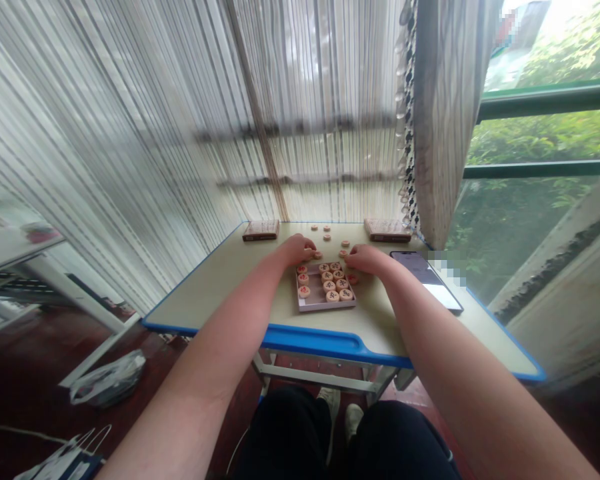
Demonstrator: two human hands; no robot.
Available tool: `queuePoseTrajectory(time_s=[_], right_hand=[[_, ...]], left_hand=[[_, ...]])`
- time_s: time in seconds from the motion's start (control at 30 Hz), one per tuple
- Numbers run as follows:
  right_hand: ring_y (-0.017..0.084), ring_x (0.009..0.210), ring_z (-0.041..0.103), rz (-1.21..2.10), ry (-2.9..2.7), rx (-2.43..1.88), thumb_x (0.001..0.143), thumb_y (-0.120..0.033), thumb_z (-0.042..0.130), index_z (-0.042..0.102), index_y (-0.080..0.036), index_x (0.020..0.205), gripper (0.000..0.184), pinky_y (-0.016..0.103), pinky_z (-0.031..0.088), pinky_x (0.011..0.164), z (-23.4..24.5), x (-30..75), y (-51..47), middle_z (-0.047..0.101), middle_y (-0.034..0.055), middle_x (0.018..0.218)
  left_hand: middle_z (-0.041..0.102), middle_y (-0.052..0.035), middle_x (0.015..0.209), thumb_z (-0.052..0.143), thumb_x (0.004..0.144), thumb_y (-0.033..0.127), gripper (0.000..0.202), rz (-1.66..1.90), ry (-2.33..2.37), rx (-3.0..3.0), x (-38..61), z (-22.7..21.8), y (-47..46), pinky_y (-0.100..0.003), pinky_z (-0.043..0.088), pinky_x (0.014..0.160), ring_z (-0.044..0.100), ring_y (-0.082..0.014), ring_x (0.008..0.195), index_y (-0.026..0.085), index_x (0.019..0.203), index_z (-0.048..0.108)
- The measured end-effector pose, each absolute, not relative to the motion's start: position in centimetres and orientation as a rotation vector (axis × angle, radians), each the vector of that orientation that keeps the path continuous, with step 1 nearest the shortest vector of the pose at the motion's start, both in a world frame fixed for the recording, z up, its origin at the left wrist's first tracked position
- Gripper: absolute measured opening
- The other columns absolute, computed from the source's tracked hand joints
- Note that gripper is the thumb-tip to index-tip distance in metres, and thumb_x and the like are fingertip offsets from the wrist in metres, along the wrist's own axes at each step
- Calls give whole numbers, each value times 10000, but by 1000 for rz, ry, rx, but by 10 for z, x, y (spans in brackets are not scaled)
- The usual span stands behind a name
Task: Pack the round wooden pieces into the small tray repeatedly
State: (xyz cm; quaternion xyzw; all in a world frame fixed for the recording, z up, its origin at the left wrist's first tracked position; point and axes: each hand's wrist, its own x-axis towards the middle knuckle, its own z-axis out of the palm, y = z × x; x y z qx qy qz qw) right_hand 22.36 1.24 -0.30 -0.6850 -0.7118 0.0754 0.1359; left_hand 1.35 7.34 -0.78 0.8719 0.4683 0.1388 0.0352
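A shallow white box sits on the desk, holding round xiangqi pieces. Pieces with red characters line its left side, and pieces with black characters fill two columns on the right. Just beyond the box, my left hand has its fingers closed at the edge of a xiangqi piece. My right hand is over the box's far right corner, fingertips pinched at another xiangqi piece. A red-marked piece rests against the box's right side, below my right hand.
Several loose pieces lie farther back on the cream desk. Two flat brown boxes stand at the far corners. A tablet-like device lies at the right, near my forearm. String curtains hang behind the desk.
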Motion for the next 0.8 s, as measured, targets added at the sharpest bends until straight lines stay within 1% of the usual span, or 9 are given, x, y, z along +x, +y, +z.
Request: queuePoseTrajectory(time_s=[0.07, 0.13, 0.23, 0.33, 0.43, 0.57, 0.7, 0.73, 0.8], right_hand=[[213, 776, 622, 280, -2032, -2037, 787, -378, 538, 712, -172, 917, 299, 273, 435, 646, -4, 223, 11, 703, 105, 834], [220, 820, 623, 296, -2010, -2058, 802, -413, 513, 699, -165, 951, 344, 274, 435, 671, -6, 221, 13, 702, 115, 885], [236, 884, 617, 291, -1988, -2064, 822, -448, 469, 685, -157, 975, 394, 291, 434, 710, -10, 220, 18, 693, 129, 959], [251, 920, 610, 291, -1953, -2079, 820, -448, 460, 669, -149, 999, 407, 306, 435, 725, -14, 220, 23, 683, 139, 1006], [255, 936, 607, 280, -1934, -2082, 816, -435, 464, 662, -140, 1003, 401, 308, 437, 731, -16, 221, 25, 680, 143, 1012], [255, 944, 607, 251, -1912, -2081, 817, -437, 463, 668, -139, 981, 397, 304, 436, 724, -18, 224, 26, 674, 154, 1020], [260, 934, 608, 251, -1891, -2095, 814, -425, 463, 664, -126, 1001, 406, 304, 431, 707, -19, 226, 27, 670, 171, 1015], [261, 936, 607, 250, -1893, -2092, 815, -420, 461, 664, -124, 1002, 405, 304, 430, 709, -19, 226, 27, 670, 173, 1013], [261, 937, 606, 252, -1896, -2082, 817, -416, 461, 666, -123, 994, 399, 307, 427, 713, -18, 225, 27, 671, 173, 1004]], left_hand=[[645, -83, 998, 547, 793, 324, 298, 498, 1486, 2665, 14, -8, 74, -278, 441, 861, 600, -192, 909, 192, 998, 718], [637, -82, 1032, 513, 817, 295, 319, 526, 1496, 2665, 14, -8, 74, -279, 434, 886, 598, -185, 928, 200, 1062, 695], [643, -87, 1071, 520, 824, 363, 358, 403, 1405, 2737, 18, -8, 72, -300, 402, 945, 563, -214, 1045, 206, 1105, 676], [659, -93, 1056, 536, 813, 413, 350, 313, 1340, 2799, 22, -8, 67, -316, 400, 950, 530, -244, 1102, 194, 1019, 715], [671, -84, 1029, 569, 789, 408, 324, 362, 1351, 2738, 24, -6, 64, -289, 433, 902, 576, -226, 1021, 194, 973, 728], [681, -60, 1050, 605, 763, 336, 348, 380, 1359, 2591, 21, -4, 65, -258, 458, 851, 618, -192, 914, 193, 1067, 692], [682, -54, 1069, 593, 757, 215, 380, 443, 1379, 2440, 16, -1, 67, -256, 463, 841, 622, -174, 892, 177, 1130, 655], [680, -56, 1072, 594, 755, 211, 385, 478, 1384, 2414, 16, -1, 67, -262, 464, 841, 621, -175, 894, 174, 1133, 652], [680, -61, 1068, 612, 750, 258, 400, 507, 1377, 2392, 17, -1, 66, -277, 465, 842, 619, -184, 898, 175, 1140, 646]])
